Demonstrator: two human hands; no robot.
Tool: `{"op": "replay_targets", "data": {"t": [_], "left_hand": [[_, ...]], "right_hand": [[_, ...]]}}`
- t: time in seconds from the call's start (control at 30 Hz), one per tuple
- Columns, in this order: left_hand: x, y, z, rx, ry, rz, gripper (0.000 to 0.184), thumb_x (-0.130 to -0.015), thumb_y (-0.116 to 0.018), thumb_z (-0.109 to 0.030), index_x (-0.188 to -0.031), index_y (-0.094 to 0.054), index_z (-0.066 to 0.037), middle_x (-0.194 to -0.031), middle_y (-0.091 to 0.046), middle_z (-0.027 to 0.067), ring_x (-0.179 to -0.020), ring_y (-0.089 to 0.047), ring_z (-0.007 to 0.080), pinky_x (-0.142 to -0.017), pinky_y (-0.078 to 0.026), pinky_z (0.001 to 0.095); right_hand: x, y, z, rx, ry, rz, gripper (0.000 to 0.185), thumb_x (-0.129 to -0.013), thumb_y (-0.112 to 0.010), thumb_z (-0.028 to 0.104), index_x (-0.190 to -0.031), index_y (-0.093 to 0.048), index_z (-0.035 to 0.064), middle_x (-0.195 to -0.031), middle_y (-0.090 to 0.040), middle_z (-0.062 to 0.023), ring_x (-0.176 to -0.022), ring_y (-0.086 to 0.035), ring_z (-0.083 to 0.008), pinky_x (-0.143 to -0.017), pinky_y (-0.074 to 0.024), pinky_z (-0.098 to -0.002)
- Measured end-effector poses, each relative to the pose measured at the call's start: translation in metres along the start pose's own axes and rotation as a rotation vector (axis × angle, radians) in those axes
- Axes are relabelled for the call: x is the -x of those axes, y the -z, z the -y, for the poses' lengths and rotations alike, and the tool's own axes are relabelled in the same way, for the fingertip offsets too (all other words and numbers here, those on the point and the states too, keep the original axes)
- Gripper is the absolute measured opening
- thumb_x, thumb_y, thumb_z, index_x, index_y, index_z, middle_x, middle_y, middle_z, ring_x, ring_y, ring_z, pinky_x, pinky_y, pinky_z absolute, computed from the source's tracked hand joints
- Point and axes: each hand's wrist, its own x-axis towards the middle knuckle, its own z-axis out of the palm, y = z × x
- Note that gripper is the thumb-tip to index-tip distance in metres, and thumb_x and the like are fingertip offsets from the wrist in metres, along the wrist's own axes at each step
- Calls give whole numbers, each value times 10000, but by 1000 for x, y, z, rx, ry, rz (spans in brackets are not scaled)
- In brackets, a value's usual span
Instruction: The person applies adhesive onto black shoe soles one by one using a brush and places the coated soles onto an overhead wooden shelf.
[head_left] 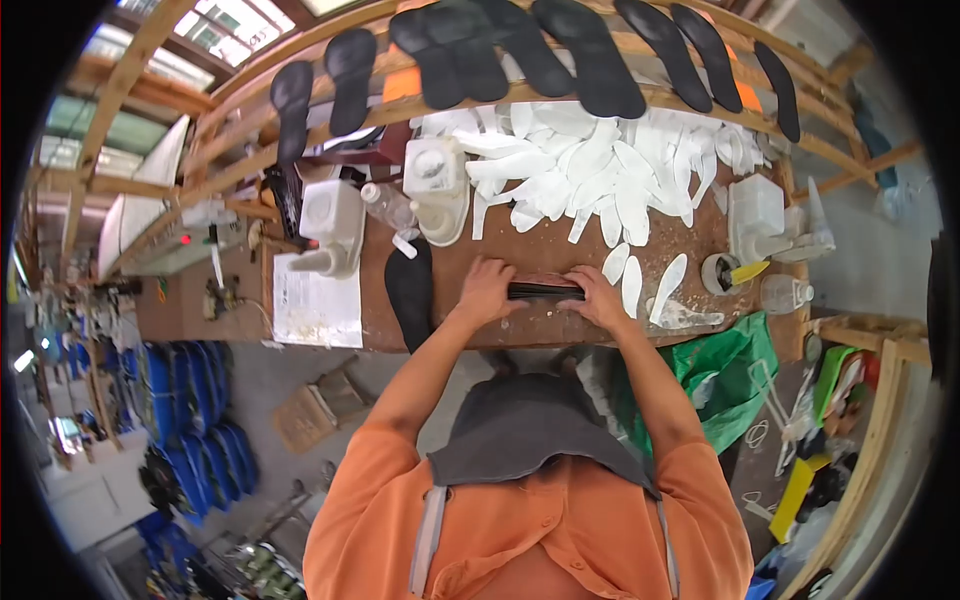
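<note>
At the front of the brown workbench [455, 275], my left hand [488, 290] and my right hand [600, 298] grip the two ends of a stack of thin black pieces [546, 291]. I see the stack edge-on, and my fingers cover its ends. What kind of pieces they are cannot be made out. A single black insole [409, 295] lies on the bench left of my left hand. Close by my right hand are a few loose white insole-shaped pieces [631, 287].
A large heap of white insole-shaped pieces [600, 170] covers the bench's back. Black insoles [597, 60] hang along a wooden rack above. White plastic bottles [435, 190] and a paper sheet [318, 305] are left; a round pot [718, 273] and green bag [735, 375] are right.
</note>
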Motion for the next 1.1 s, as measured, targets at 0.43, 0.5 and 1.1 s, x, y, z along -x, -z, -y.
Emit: {"op": "replay_targets", "data": {"t": [0.43, 0.5, 1.1], "left_hand": [[28, -7, 30, 416, 277, -110, 663, -651, -794, -257, -1171, -490, 21, -1121, -528, 173, -1100, -477, 358, -957, -385, 375], [24, 1, 28, 391, 373, 99, 659, -699, -758, -275, -1214, -476, 23, -1136, -541, 179, -1088, -500, 355, -956, -392, 359], [49, 62, -116, 2654, 361, 479, 815, -825, -481, -671, -1296, -447, -7, -1121, -585, 166, -772, -616, 233, -654, -536, 355]], "right_hand": [[-12, -9, 12, -256, -29, -188, 383, -725, -742, 268, -981, -590, 27, -1017, -594, -105, -899, -565, -266, -819, -440, -327], [-18, -7, 18, -284, -138, -179, 353, -729, -737, 250, -950, -590, 16, -952, -610, -103, -843, -570, -257, -785, -448, -323], [-29, 81, 121, -757, -29, 168, 251, -867, -567, 223, -1010, -635, 28, -1018, -638, -80, -917, -565, -178, -851, -439, -293]]}}
